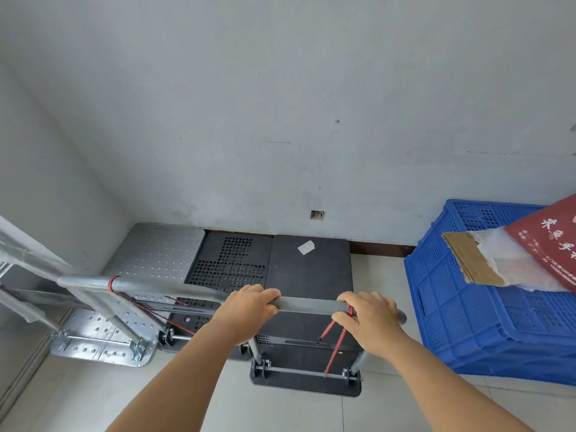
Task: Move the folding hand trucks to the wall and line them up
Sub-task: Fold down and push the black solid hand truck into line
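Note:
Three platform hand trucks stand side by side with their far ends at the wall (280, 120). The left one is a silver metal truck (156, 251). A perforated black truck (230, 263) stands in the middle. On the right is a solid black truck (308, 269) with a white label. Its grey handle bar (308, 305) is upright, and red elastic cord hangs from it. My left hand (249, 310) and my right hand (364, 316) both grip that bar from above. The silver truck's handle (140, 283) also has red cord wrapped round it.
A blue plastic crate (486, 307) stands right of the black truck, close to it, with a red bag (548, 241) and cardboard (467, 260) sticking out over its top. A metal frame (18, 266) leans at the left edge. Pale floor tiles (218, 397) lie in front.

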Tool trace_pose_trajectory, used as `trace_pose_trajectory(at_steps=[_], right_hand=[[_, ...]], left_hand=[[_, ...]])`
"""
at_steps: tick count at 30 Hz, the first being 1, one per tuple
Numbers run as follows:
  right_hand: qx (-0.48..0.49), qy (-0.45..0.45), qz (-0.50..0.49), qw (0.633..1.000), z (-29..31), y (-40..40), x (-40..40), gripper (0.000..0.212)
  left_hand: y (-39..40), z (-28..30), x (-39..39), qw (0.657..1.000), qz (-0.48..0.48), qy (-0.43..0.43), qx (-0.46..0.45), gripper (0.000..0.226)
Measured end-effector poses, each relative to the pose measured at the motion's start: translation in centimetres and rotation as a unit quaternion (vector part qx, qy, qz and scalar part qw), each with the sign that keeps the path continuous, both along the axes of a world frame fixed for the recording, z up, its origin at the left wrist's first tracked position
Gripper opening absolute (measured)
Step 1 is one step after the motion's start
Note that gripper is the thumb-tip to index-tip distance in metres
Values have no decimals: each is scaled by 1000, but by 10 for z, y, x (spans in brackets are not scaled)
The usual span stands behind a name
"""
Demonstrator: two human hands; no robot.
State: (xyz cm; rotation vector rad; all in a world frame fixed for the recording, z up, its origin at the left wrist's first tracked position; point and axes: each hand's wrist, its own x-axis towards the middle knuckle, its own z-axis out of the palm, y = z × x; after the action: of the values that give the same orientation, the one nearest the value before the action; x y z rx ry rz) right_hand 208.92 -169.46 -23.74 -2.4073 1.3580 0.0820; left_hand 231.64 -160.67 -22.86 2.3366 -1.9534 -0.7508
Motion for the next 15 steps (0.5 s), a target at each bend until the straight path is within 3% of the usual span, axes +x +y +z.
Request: trace_pose_trajectory(at_steps=[10, 15], right_hand=[[13, 26, -10, 1000, 3, -6, 3, 30], [2, 55, -38, 998, 4, 7, 3, 33]], left_hand=[[-5, -3, 4, 1000, 1, 12, 4, 26], [3, 0, -7, 998, 56, 12, -1, 26]])
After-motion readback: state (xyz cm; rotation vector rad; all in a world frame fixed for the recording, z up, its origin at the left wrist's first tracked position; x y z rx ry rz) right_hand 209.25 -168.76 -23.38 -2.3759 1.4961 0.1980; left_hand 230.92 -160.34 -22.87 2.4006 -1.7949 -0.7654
